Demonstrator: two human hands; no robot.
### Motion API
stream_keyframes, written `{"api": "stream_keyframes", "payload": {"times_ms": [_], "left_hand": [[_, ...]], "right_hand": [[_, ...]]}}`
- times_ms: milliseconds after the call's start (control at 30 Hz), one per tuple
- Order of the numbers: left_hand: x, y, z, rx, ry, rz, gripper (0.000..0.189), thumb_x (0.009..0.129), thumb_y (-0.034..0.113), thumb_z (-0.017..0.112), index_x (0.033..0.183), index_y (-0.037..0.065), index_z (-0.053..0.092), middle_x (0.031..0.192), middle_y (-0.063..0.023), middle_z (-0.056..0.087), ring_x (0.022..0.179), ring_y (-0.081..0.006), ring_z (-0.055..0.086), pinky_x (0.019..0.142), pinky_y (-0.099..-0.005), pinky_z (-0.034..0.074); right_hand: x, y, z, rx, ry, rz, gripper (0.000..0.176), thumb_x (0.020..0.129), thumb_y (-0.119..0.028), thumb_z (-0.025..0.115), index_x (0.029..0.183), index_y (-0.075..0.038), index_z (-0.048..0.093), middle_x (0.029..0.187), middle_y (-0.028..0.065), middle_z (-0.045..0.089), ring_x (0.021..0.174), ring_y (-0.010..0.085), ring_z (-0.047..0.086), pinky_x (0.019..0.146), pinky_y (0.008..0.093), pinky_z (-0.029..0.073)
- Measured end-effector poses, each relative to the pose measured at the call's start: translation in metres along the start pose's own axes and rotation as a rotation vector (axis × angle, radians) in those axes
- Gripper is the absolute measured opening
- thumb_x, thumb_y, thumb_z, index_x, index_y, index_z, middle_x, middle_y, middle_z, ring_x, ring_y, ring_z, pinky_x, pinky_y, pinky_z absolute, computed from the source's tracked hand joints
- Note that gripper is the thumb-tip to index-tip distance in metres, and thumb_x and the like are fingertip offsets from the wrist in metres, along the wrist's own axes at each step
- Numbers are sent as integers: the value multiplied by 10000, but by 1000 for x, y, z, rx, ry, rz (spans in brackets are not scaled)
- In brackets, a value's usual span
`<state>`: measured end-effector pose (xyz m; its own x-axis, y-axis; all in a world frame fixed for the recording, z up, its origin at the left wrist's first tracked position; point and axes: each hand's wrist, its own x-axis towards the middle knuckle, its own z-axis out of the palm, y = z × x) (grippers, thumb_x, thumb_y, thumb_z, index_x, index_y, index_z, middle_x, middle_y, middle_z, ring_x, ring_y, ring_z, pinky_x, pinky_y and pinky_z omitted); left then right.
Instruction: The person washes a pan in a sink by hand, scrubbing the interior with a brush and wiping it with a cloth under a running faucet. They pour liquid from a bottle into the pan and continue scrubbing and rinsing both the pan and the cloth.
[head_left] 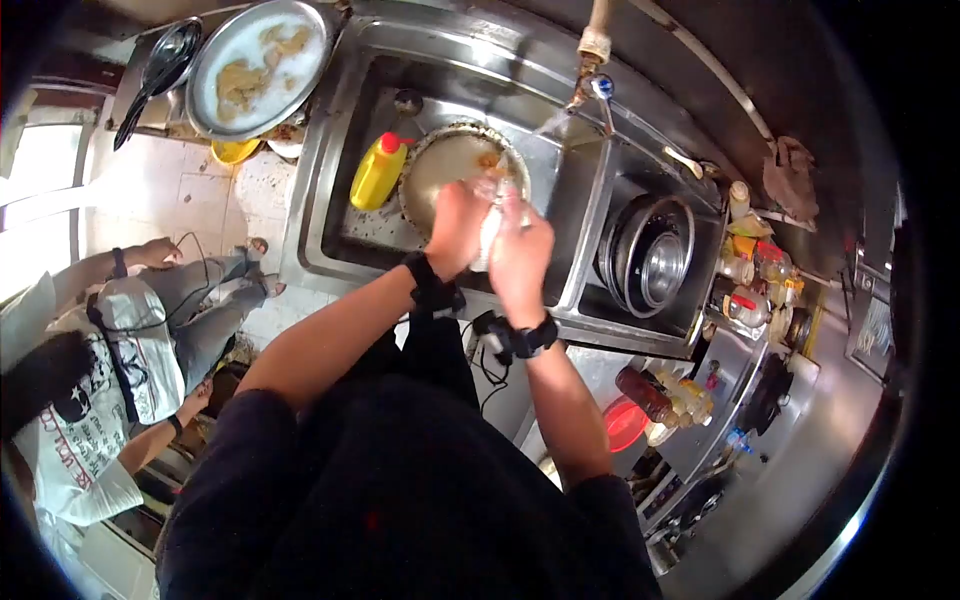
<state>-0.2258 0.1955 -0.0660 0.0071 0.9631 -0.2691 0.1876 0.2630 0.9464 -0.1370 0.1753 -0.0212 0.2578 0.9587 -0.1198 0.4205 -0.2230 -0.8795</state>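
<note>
My left hand [459,222] and my right hand [522,252] are close together over the left sink basin, fingers closed. Between them is a white, soft-looking thing [488,236], mostly covered by the fingers; its kind cannot be made out. Below and beyond the hands, a large round pan [404,190] of cloudy water sits in the basin, with an orange-brown bit near its far side. Just left of the pan leans a yellow bottle [372,176] with a red cap. Water runs from the tap [578,98] into the basin.
Nested metal bowls [662,270] fill the right basin [622,190]. A foamy metal tray [205,122] and a black-handled ladle [150,85] lie at upper left. Another person [110,390] sits at left. Bottles [745,305] and a red tub [624,424] stand at right.
</note>
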Motion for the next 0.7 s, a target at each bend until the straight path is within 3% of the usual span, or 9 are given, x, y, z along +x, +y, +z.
{"api": "stream_keyframes", "payload": {"times_ms": [33,100,133,300,367,500,567,633,700], "left_hand": [[-1,-11,8,151,60,375,194,950,118,509,894,-21,632,774,-131,637,742,-96,558,674,-315,469],[-4,-20,21,-174,79,165,229,909,172,555,923,-37,648,782,-148,669,738,-203,616,706,-364,485],[-5,-16,17,-380,-6,-99,226,923,146,528,941,-42,651,778,-105,657,721,-151,580,686,-338,476],[-8,-5,5,-679,-9,-185,262,962,140,494,934,-72,645,771,-50,619,713,-72,507,638,-294,446],[-14,6,3,-438,-49,-190,267,984,157,488,1017,-69,627,895,-52,651,839,-105,544,770,-276,445],[-10,-12,-10,-275,-84,-37,257,976,153,503,1037,-57,639,932,-47,666,873,-106,537,821,-285,438],[-5,-44,-12,-341,-85,-97,361,980,255,516,1046,-83,624,868,-99,655,754,-118,547,703,-317,468],[8,-90,-19,-337,70,-222,428,996,328,461,1144,-53,589,1063,-140,653,966,-181,610,837,-327,481],[11,-90,-34,-423,-51,-436,490,1000,402,407,1236,-6,540,1264,-135,584,1187,-231,549,969,-337,439]], "right_hand": [[11,11,1,170,-50,-34,440,990,-350,517,860,42,669,691,205,631,618,268,581,647,377,467],[22,16,-10,-24,-7,-19,428,990,-338,518,832,31,667,697,205,635,617,324,572,638,386,464],[15,11,-9,-91,0,-102,422,991,-333,512,839,27,670,711,216,635,637,373,571,636,398,465],[6,9,2,-233,78,-178,448,994,-326,488,823,56,645,710,272,598,682,443,579,632,455,451],[22,16,-4,-162,25,-108,457,993,-334,486,816,61,634,696,281,582,679,453,567,623,464,441],[14,19,-5,-296,-74,-154,479,991,-395,481,907,49,641,715,243,619,679,430,573,655,438,450],[20,32,-7,-353,-103,-125,482,982,-415,501,946,43,647,737,221,632,660,358,592,667,425,464],[33,49,-7,-136,-33,-82,484,971,-419,524,976,48,652,797,199,656,702,295,627,701,428,480],[46,70,-5,-173,-44,-6,480,962,-410,544,1003,56,652,828,144,674,753,215,629,693,395,512]]}}
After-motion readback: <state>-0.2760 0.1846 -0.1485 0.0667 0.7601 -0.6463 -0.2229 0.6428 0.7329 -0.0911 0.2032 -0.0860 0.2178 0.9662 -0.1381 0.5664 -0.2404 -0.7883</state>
